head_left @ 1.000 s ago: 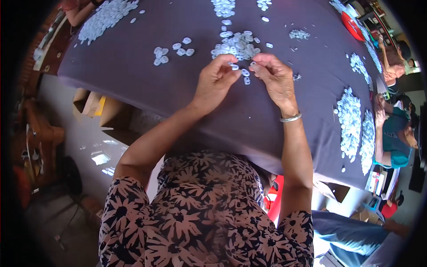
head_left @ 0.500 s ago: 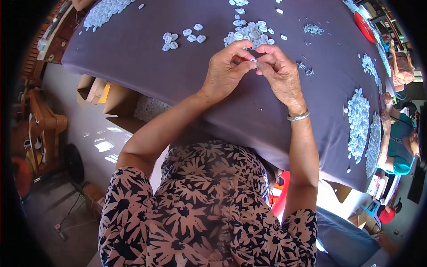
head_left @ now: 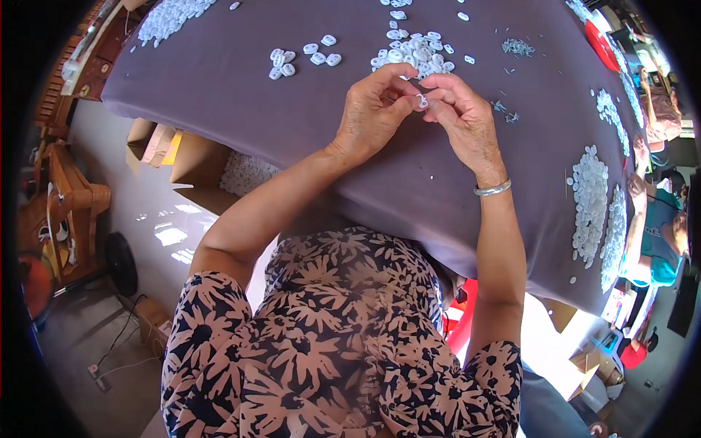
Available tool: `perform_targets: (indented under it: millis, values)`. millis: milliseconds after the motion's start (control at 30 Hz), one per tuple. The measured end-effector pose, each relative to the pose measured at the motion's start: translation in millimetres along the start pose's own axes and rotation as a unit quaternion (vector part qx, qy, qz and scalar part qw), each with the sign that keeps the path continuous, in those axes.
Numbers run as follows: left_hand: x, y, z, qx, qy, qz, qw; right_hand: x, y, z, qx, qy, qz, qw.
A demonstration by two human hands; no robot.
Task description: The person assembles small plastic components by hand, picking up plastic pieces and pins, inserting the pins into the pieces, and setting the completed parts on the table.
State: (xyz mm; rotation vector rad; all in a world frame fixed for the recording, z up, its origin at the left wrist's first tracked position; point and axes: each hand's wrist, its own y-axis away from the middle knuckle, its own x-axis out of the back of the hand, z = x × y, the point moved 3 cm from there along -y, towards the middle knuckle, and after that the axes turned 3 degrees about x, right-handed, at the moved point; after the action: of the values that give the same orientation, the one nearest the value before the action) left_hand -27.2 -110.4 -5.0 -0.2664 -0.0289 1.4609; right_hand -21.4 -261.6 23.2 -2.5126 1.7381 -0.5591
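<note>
Between my fingertips is a small white oval plastic piece (head_left: 422, 101) with openings in it. My left hand (head_left: 374, 109) pinches it from the left with thumb and finger. From the right, my right hand (head_left: 461, 120), with a silver bangle at the wrist, closes its thumb and finger on the same piece. Just beyond my hands lies a pile of like white pieces (head_left: 412, 52), partly covered by my fingers. Small metal pins (head_left: 517, 47) form a heap to the right of that pile, and a few more pins (head_left: 505, 113) lie nearer my right hand.
A dark cloth covers the table (head_left: 241, 80). Several white pieces (head_left: 283, 62) sit to the left, with a large heap (head_left: 171, 20) at the far left. More heaps (head_left: 588, 204) line the right edge, near a person in green (head_left: 661, 241). An open carton (head_left: 201, 157) stands below the table edge.
The white piece between my fingertips has turned so that its openings now show more plainly. Both hands keep nearly the same place, and the view has shifted slightly.
</note>
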Motion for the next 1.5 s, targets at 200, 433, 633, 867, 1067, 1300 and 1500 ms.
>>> perform_targets:
  millis: [200, 433, 633, 867, 1067, 1300, 1500]
  values:
    - [-2, 1, 1, -0.007, 0.01, 0.007, 1.0, -2, 1, -6, 0.001, 0.029, 0.006, 1.0]
    - [-2, -1, 1, -0.007, 0.019, 0.001, 1.0, -1, 0, -3, -0.003, 0.015, 0.009, 1.0]
    - [3, -4, 3, 0.038, 0.024, -0.019, 0.999, -1, 1, -6, 0.084, 0.169, 0.027, 0.982]
    - [2, -6, -2, 0.049, 0.021, -0.038, 0.998, -1, 3, -17, 0.192, 0.262, 0.058, 0.944]
    - [5, -4, -8, 0.019, 0.015, -0.038, 0.999, -2, 1, -8, 0.138, 0.187, 0.088, 0.969]
    - [2, 0, -2, 0.018, -0.029, -0.021, 0.999, -5, -1, 9, 0.035, 0.055, 0.065, 0.996]
    - [2, 2, -2, -0.007, -0.063, -0.012, 0.998, -4, -1, 11, 0.028, -0.005, 0.083, 0.996]
